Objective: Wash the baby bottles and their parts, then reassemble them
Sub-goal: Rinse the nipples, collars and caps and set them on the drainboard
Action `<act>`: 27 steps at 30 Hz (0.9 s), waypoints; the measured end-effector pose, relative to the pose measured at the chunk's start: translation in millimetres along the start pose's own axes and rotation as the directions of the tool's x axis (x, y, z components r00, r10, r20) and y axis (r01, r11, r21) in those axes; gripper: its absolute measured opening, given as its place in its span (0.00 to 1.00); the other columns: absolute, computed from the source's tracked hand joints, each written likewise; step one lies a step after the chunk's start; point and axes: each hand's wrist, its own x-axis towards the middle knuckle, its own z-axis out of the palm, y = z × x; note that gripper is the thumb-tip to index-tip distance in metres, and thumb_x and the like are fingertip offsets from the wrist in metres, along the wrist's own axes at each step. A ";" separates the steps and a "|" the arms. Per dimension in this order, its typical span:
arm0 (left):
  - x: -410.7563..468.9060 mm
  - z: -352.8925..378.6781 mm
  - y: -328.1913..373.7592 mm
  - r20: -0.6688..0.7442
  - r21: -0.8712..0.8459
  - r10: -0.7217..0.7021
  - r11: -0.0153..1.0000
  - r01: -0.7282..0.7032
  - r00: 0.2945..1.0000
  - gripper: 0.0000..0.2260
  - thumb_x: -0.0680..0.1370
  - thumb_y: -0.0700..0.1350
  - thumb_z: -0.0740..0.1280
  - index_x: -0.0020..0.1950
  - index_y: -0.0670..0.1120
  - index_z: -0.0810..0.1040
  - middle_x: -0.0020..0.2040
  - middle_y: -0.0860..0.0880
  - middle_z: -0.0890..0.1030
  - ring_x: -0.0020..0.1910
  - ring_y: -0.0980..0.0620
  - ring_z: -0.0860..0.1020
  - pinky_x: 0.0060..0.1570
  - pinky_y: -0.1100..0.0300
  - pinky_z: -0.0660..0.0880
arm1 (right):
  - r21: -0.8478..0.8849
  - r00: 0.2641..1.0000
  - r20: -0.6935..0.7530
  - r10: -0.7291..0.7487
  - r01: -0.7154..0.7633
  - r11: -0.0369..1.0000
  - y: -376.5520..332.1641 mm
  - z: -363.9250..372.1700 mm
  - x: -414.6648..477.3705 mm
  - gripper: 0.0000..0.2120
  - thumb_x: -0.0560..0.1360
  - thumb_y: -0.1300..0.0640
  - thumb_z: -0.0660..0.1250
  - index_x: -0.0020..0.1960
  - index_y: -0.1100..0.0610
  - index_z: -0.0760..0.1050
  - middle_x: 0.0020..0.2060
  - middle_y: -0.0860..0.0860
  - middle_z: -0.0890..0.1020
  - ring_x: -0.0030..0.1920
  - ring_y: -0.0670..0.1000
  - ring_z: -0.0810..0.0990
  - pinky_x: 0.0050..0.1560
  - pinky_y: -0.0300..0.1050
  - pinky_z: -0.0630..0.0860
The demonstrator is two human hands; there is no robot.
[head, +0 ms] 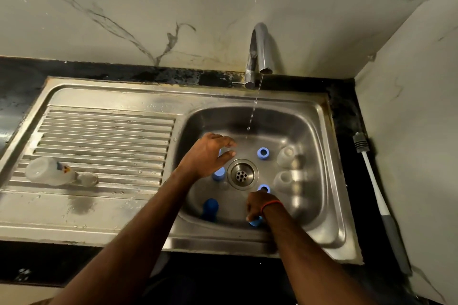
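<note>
The right hand (257, 205), low in the middle of the frame, wears a red band and points down, its fingers curled round a small light blue plastic piece (255, 222) by the near wall of the shiny steel sink (322, 181). The left hand (208, 153), in the middle, reaches over the bowl with thumb and fingers bent and apart; I cannot tell if it holds anything. Near the round metal drain (242, 174) sit a blue plastic ring (263, 153), a second blue ring (264, 188) and a third blue ring (218, 174). A dark blue cap (210, 208) stands lower left, and two clear plastic cups (285, 156) are on the right. Thin water falls from the bent silver tap (260, 52). A clear baby bottle (49, 171) lies on the ribbed draining board (106, 136) at the left. A white and grey bottle brush (371, 193) lies on the black counter (347, 111) by the white marble wall (148, 2).
</note>
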 end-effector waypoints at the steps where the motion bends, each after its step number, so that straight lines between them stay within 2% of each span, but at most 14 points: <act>1: 1.1 1.3 -1.2 0.006 0.002 -0.005 1.000 0.005 1.000 0.18 0.80 0.55 0.64 0.63 0.46 0.81 0.60 0.49 0.83 0.58 0.51 0.80 0.65 0.52 0.73 | 0.005 1.000 0.014 -0.006 0.006 1.000 -0.1 0.7 -0.8 0.22 0.68 0.54 0.78 0.58 0.62 0.81 0.56 0.59 0.83 0.56 0.58 0.82 0.54 0.48 0.78; 4: 4.4 4.7 -1.3 0.033 0.004 -0.003 1.000 0.003 0.999 0.15 0.81 0.52 0.67 0.64 0.47 0.81 0.61 0.49 0.83 0.60 0.51 0.79 0.66 0.50 0.73 | 0.060 0.997 0.074 -0.013 0.009 0.998 2.5 3.0 -1.1 0.19 0.65 0.59 0.80 0.54 0.62 0.82 0.50 0.56 0.85 0.46 0.52 0.83 0.49 0.46 0.80; 7: 7.5 5.1 0.5 0.039 -0.001 -0.006 1.000 0.006 0.999 0.19 0.80 0.57 0.62 0.63 0.48 0.81 0.61 0.50 0.83 0.59 0.51 0.79 0.64 0.50 0.74 | 0.185 0.997 0.044 -0.056 0.047 0.982 2.2 -8.8 -5.8 0.15 0.67 0.63 0.78 0.53 0.61 0.83 0.40 0.50 0.83 0.37 0.46 0.79 0.33 0.37 0.77; 9: 11.1 4.6 -0.8 0.017 -0.019 -0.010 1.000 0.010 1.000 0.17 0.80 0.57 0.63 0.61 0.48 0.81 0.59 0.51 0.83 0.57 0.53 0.80 0.61 0.51 0.76 | 0.310 0.993 -0.099 -0.071 0.098 0.946 -1.8 -29.4 -12.4 0.10 0.69 0.63 0.74 0.51 0.58 0.83 0.40 0.49 0.82 0.35 0.45 0.78 0.32 0.35 0.76; 11: 17.4 2.9 -2.9 -0.030 -0.055 -0.022 0.998 0.021 0.999 0.11 0.80 0.51 0.68 0.59 0.48 0.82 0.56 0.51 0.84 0.54 0.54 0.81 0.58 0.53 0.77 | 0.456 0.958 -0.282 -0.051 0.181 0.872 -6.2 -57.4 -19.8 0.07 0.71 0.64 0.69 0.48 0.56 0.83 0.40 0.50 0.83 0.36 0.47 0.80 0.37 0.41 0.79; 14: 26.1 -0.3 2.4 -0.124 -0.232 -0.105 0.970 0.074 0.987 0.07 0.80 0.45 0.70 0.58 0.47 0.82 0.51 0.53 0.83 0.50 0.58 0.81 0.55 0.60 0.78 | 0.639 0.842 -0.536 0.059 0.359 0.681 -9.1 -99.3 -30.9 0.09 0.77 0.63 0.64 0.51 0.54 0.82 0.46 0.52 0.83 0.45 0.52 0.83 0.45 0.48 0.83; 15: 30.7 -1.0 5.1 -0.134 -0.301 -0.170 0.946 0.123 0.976 0.08 0.80 0.46 0.70 0.58 0.47 0.82 0.50 0.54 0.83 0.49 0.60 0.81 0.54 0.62 0.77 | 0.664 0.799 -0.594 0.091 0.424 0.615 -9.9 -112.8 -35.3 0.10 0.78 0.64 0.63 0.53 0.56 0.82 0.48 0.53 0.83 0.46 0.52 0.83 0.44 0.49 0.84; 17: 41.3 0.5 9.0 -0.110 -0.440 -0.305 0.868 0.229 0.946 0.08 0.81 0.48 0.69 0.58 0.50 0.81 0.49 0.56 0.83 0.49 0.61 0.81 0.53 0.61 0.78 | 0.668 0.729 -0.673 0.124 0.527 0.526 -12.5 -135.5 -46.9 0.11 0.78 0.67 0.63 0.56 0.59 0.81 0.48 0.54 0.83 0.45 0.50 0.83 0.41 0.42 0.82; 20: 57.5 0.2 18.7 -0.017 -0.697 -0.411 0.658 0.284 0.911 0.10 0.82 0.50 0.66 0.62 0.51 0.81 0.52 0.53 0.85 0.51 0.55 0.84 0.55 0.51 0.82 | 0.615 0.615 -0.767 0.186 0.619 0.489 -15.9 -158.3 -57.4 0.10 0.77 0.66 0.68 0.57 0.60 0.82 0.47 0.52 0.84 0.45 0.45 0.83 0.42 0.32 0.78; 22: 66.3 -3.6 30.7 0.035 -0.812 -0.411 0.519 0.266 0.911 0.12 0.84 0.46 0.63 0.66 0.46 0.80 0.54 0.48 0.86 0.53 0.54 0.84 0.51 0.58 0.82 | 0.611 0.556 -0.787 0.266 0.647 0.456 -17.7 -167.3 -56.2 0.10 0.75 0.66 0.71 0.56 0.60 0.83 0.47 0.53 0.86 0.46 0.46 0.84 0.47 0.37 0.81; 24: 74.2 -6.9 41.9 0.080 -0.868 -0.396 0.423 0.259 0.915 0.13 0.85 0.43 0.62 0.66 0.42 0.80 0.55 0.42 0.86 0.54 0.49 0.85 0.50 0.60 0.82 | 0.654 0.543 -0.756 0.367 0.650 0.387 -19.4 -176.1 -50.0 0.09 0.74 0.65 0.72 0.53 0.59 0.84 0.45 0.54 0.86 0.45 0.50 0.86 0.50 0.47 0.83; 26: 82.3 -4.2 47.2 0.080 -0.874 -0.395 0.414 0.255 0.915 0.11 0.84 0.43 0.63 0.62 0.42 0.83 0.52 0.40 0.86 0.53 0.41 0.84 0.55 0.51 0.82 | 0.674 0.527 -0.729 0.436 0.663 0.325 -23.7 -185.0 -45.7 0.07 0.73 0.65 0.72 0.49 0.57 0.85 0.41 0.54 0.87 0.42 0.54 0.86 0.48 0.54 0.84; 27: 85.3 -1.9 48.5 0.061 -0.864 -0.410 0.435 0.254 0.910 0.10 0.84 0.44 0.64 0.58 0.44 0.85 0.49 0.40 0.86 0.52 0.37 0.84 0.56 0.45 0.81 | 0.666 0.499 -0.735 0.459 0.658 0.351 -26.4 -189.3 -45.8 0.06 0.73 0.64 0.72 0.48 0.57 0.85 0.41 0.53 0.87 0.42 0.54 0.86 0.48 0.56 0.84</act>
